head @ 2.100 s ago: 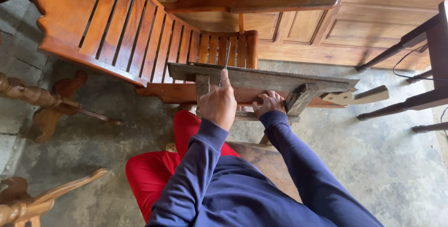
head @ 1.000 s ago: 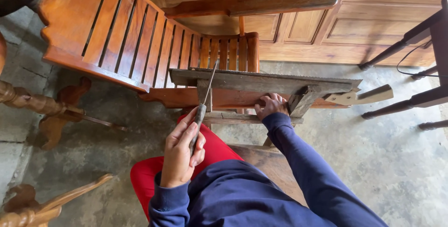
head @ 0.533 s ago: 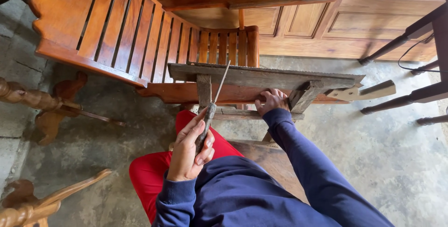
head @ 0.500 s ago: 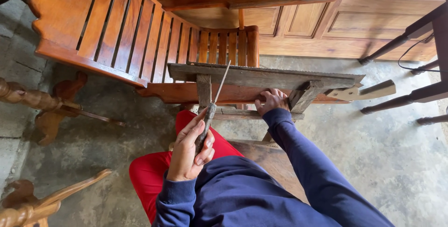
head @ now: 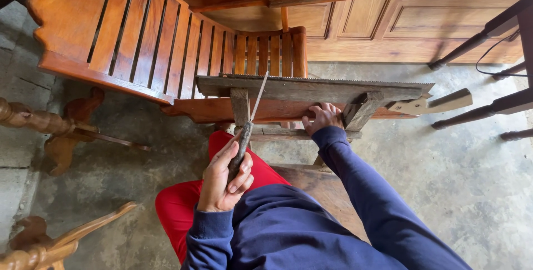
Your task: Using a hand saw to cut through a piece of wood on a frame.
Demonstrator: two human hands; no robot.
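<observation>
My left hand (head: 225, 181) grips the wooden handle of a thin metal file (head: 251, 119), whose tip leans up against the toothed top edge of a hand saw blade (head: 311, 88). The blade lies lengthwise, clamped teeth-up in a rough wooden vise (head: 355, 111) in front of me. A pale saw handle (head: 427, 102) sticks out at the right end. My right hand (head: 322, 118) holds the vise frame just below the blade. I sit with red trousers (head: 183, 209) and blue sleeves.
A slatted wooden lounge chair (head: 139, 36) stands behind the vise, with panelled wooden doors (head: 444, 20) beyond it. Dark furniture legs (head: 488, 31) and a cable are at the right. Carved wooden parts (head: 39, 125) lie on the concrete floor at the left.
My left hand was up at the blade, pulled back toward my lap with the file, and now tilts it up again to the saw's edge. My right hand stayed on the vise.
</observation>
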